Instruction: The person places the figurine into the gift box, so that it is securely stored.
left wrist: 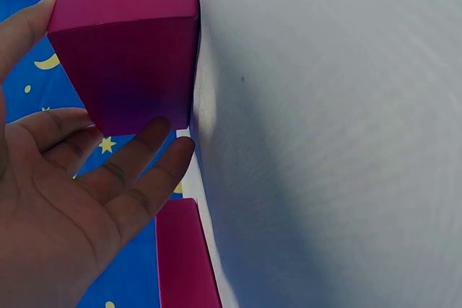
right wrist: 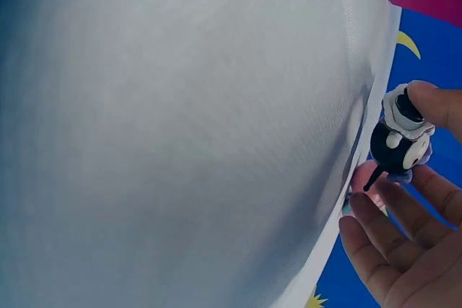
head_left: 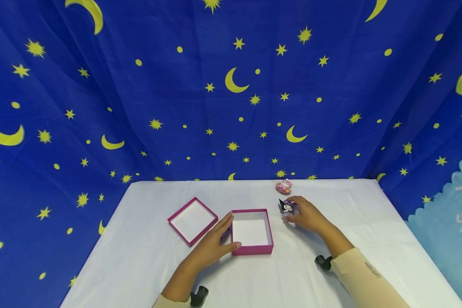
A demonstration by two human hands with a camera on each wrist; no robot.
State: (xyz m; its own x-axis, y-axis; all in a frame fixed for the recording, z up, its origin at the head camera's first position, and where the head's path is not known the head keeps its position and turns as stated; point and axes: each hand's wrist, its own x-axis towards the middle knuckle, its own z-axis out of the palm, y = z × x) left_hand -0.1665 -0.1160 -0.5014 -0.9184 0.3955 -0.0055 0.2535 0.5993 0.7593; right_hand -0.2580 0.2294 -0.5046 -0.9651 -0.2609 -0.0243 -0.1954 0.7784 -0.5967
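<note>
My right hand (head_left: 306, 214) holds a small figurine (head_left: 287, 208) with a black pointed hood, white face and pale ruffled dress. In the right wrist view, the thumb presses the base of the figurine (right wrist: 402, 135) and fingers lie by its head. An open-topped magenta box (head_left: 253, 249) with a white inside stands left of it. Along the box's left side, my left hand (head_left: 211, 246) is spread, thumb at the front corner and fingers at the back one. The left wrist view shows these fingers fairly straight against the box (left wrist: 126, 70).
A pink figurine (head_left: 283, 187) stands near the table's back edge, behind the right hand. The magenta-rimmed lid (head_left: 192, 221) lies inside up, left of the box. White cloth covers the table (head_left: 138, 265), and a blue star-and-moon curtain (head_left: 192, 102) hangs behind it.
</note>
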